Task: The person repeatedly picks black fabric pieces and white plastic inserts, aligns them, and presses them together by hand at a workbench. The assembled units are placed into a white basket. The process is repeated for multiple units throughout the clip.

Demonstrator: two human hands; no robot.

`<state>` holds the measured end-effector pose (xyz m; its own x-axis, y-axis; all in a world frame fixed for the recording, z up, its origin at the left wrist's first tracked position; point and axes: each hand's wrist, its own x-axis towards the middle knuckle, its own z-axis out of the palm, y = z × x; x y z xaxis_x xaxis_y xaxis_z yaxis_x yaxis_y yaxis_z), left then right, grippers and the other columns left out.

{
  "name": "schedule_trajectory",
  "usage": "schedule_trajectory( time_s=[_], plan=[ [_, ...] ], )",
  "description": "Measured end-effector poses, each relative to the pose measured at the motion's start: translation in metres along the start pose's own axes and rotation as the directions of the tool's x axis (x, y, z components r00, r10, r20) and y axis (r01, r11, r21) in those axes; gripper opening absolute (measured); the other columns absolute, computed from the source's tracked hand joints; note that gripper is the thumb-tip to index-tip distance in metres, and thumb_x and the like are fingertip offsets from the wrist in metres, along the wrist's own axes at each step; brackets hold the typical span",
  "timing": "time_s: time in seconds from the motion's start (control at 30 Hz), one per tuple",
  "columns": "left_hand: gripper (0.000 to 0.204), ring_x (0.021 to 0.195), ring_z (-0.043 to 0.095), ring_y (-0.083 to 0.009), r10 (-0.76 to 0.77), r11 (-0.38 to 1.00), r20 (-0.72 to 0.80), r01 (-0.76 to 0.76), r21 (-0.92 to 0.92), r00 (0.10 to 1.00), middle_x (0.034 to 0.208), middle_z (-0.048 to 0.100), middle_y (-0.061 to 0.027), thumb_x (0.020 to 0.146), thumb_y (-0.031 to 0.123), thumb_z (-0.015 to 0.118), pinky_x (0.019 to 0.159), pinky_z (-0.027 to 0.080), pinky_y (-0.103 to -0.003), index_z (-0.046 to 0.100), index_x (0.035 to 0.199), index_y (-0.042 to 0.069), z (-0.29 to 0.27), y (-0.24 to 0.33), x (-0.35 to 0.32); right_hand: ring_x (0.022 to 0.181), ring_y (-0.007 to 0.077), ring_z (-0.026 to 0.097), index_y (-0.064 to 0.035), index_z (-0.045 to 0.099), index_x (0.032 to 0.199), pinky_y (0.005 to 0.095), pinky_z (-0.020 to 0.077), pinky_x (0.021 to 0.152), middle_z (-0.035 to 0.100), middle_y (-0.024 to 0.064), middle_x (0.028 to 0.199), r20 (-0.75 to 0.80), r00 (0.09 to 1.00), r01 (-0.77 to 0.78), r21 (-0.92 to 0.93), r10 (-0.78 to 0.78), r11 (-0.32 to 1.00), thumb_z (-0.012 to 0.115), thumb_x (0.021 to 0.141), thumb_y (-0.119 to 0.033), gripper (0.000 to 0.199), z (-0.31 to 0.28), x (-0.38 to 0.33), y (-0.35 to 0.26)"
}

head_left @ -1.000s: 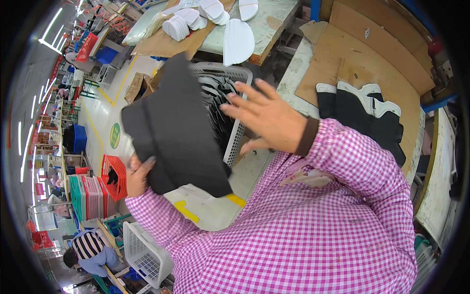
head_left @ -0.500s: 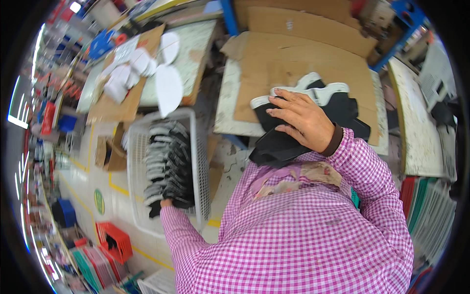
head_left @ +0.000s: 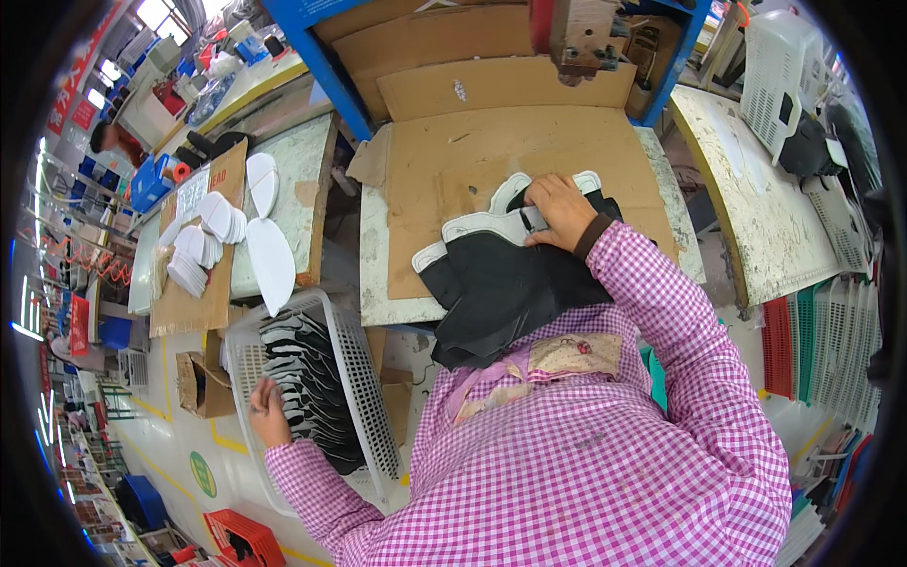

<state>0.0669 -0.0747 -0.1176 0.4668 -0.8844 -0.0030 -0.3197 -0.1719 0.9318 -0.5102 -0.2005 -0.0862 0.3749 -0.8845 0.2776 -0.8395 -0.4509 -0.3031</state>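
Observation:
Black fabric shoe-upper pieces with white padded edges (head_left: 510, 283) lie in a loose, overlapping pile at the front of the cardboard-covered table, some hanging over the near edge. My right hand (head_left: 559, 213) pinches the white edge of an upper piece in this pile, thumb below and fingers on top. At lower left, a white plastic basket (head_left: 370, 406) holds a tight row of similar black-and-white pieces (head_left: 312, 387). Over that basket's left side hovers my left hand (head_left: 269, 416), its fingers loosely bent and apart, with nothing visible in them.
White oval sheets (head_left: 271, 265) lie on the left table, partly on cardboard. A machine head (head_left: 584, 42) hangs over the back of the work table between blue posts (head_left: 326, 76). Another table (head_left: 756, 208) stands at right, stacked crates (head_left: 822, 340) below. A cardboard box (head_left: 203, 383) sits beside the basket.
My left hand has come off the pieces in the basket and moved to its left side. My right hand has gone from lying flat on the pile to pinching an edge. The view has shifted.

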Motion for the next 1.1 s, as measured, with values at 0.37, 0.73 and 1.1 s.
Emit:
schedule_trajectory(
  time_s=[0.37,0.73,1.1],
  plan=[
    [0.039,0.105,0.058,-0.0219,0.085,0.929,0.904,0.295,-0.224,0.418,0.119,0.059,-0.0156,0.084,-0.001,0.052,0.091,0.047,-0.034,0.053,0.123,-0.003,0.243,0.16,-0.046,0.082,0.0216,0.046,-0.0074,0.05,0.088,0.0323,0.0367,0.075,0.05,0.0039,0.082,-0.196,0.972,-0.032,0.423,0.126,0.906,0.08,0.066,-0.028,0.043,-0.133,-0.041,-0.015],
    [0.014,0.08,0.064,-0.0309,0.107,0.503,0.757,0.622,-0.6,0.644,0.09,0.062,-0.013,0.08,-0.003,0.053,0.082,0.053,-0.052,0.06,0.092,-0.005,0.306,0.208,-0.107,0.104,0.0277,0.056,-0.0109,0.056,0.116,0.0376,0.0362,0.09,0.06,0.0111,0.112,-0.295,0.953,-0.069,0.011,0.069,0.998,0.073,0.074,-0.028,0.049,-0.089,-0.017,0.026],
    [0.015,0.076,0.067,-0.0276,0.169,0.154,0.672,0.654,-0.74,0.721,0.083,0.068,-0.0147,0.085,0.009,0.054,0.079,0.056,-0.046,0.064,0.084,-0.001,0.34,0.196,-0.03,0.116,0.0272,0.052,-0.0079,0.027,0.143,0.0407,0.043,0.096,0.045,0.0127,0.136,0.036,0.933,0.037,0.98,0.357,-0.195,0.05,0.092,-0.045,0.067,-0.053,-0.095,0.052]
  ],
)
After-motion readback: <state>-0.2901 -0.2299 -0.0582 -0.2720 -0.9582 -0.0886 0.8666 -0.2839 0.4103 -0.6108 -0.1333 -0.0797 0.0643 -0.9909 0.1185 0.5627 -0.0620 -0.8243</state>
